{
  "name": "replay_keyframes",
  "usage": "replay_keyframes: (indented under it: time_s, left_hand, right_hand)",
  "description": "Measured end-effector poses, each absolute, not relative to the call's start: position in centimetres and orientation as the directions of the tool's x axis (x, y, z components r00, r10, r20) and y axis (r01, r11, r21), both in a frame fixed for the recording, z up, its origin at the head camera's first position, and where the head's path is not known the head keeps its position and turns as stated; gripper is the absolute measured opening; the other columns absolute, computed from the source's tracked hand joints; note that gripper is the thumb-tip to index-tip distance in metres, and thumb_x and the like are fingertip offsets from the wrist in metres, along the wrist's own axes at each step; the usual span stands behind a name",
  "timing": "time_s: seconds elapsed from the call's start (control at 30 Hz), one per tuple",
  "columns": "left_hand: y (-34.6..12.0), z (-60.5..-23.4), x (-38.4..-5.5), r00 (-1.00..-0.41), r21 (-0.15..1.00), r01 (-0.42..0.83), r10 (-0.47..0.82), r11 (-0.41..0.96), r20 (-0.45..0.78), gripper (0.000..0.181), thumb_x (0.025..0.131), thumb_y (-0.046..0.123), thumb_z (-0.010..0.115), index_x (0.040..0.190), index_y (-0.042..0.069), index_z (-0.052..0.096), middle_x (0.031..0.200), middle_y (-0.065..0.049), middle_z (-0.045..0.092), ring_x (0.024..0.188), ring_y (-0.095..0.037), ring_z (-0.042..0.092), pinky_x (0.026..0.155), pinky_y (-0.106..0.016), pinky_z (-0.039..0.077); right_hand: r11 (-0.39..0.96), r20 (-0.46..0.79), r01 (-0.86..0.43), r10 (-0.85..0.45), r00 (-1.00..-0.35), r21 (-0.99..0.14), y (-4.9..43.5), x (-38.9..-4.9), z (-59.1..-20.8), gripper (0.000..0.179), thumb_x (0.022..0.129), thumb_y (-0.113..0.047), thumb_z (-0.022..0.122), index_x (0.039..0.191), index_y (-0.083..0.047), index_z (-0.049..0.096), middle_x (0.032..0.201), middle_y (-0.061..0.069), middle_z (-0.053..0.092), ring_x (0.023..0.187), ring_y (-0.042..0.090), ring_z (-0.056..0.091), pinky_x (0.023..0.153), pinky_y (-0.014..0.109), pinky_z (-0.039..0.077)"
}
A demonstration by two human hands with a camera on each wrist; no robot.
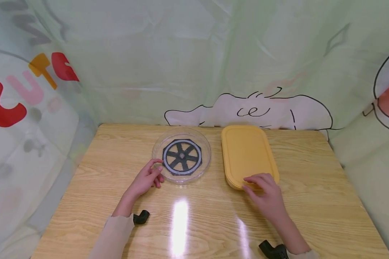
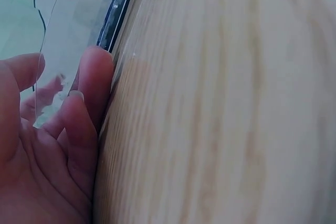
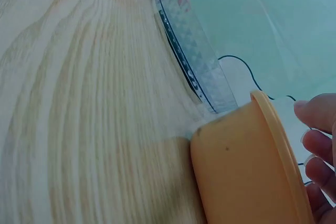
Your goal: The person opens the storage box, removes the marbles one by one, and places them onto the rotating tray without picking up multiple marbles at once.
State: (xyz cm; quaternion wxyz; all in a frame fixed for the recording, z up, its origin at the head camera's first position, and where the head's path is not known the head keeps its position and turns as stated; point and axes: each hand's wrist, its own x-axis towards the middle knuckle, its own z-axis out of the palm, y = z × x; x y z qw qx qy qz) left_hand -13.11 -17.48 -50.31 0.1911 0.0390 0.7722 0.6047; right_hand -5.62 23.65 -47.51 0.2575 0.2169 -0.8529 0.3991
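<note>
A clear round dish [image 1: 206, 162] stands on the table. At its base shows a black octagonal piece [image 1: 182, 165] with spokes and a pale ring, like a wheel. My left hand [image 1: 146, 180] is at the dish's near left side, fingers loosely bent. In the left wrist view its fingertips [image 2: 97, 66] lie against the clear wall, with the thumb up by the rim. To the right sits a yellow container [image 3: 236, 166] with a flat yellow lid [image 1: 247, 153]. My right hand [image 1: 268, 198] hovers at the lid's near edge, fingers relaxed and apart from the rim in the right wrist view.
The wooden table [image 1: 214, 219] ends at the back against a pale green printed curtain [image 1: 168, 64], which also hangs on both sides. Black wrist mounts [image 1: 142, 217] sit at both sleeves. The dish and the container stand side by side with a narrow gap.
</note>
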Motion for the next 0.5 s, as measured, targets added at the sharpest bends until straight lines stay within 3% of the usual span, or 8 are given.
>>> replay_keyframes:
  time_s: [0.37, 0.5]
  left_hand:
    - [-17.8, -52.2, -13.6, -0.933, 0.953, -0.147, 0.282, 0.266, -0.222, 0.037, 0.106, 0.031, 0.049, 0.141, 0.018, 0.044, 0.083, -0.016, 0.065, 0.062, -0.026, 0.063, 0.057, -0.029, 0.048]
    - [-17.9, -52.2, -13.4, -0.935, 0.952, -0.141, 0.279, 0.272, -0.218, 0.036, 0.106, 0.032, 0.049, 0.14, 0.019, 0.044, 0.083, -0.015, 0.065, 0.062, -0.025, 0.063, 0.057, -0.029, 0.048]
  right_hand:
    - [0.644, 0.615, -0.557, -0.166, -0.771, -0.525, 23.1, -6.0, -48.3, 0.037, 0.062, 0.004, 0.089, 0.095, -0.005, 0.074, 0.091, 0.004, 0.064, 0.087, 0.02, 0.051, 0.073, 0.024, 0.039]
    - [0.654, 0.621, -0.566, -0.183, -0.762, -0.502, 22.8, -6.1, -48.8, 0.028, 0.074, -0.021, 0.089, 0.094, -0.007, 0.075, 0.089, 0.002, 0.061, 0.084, 0.021, 0.048, 0.074, 0.028, 0.036]
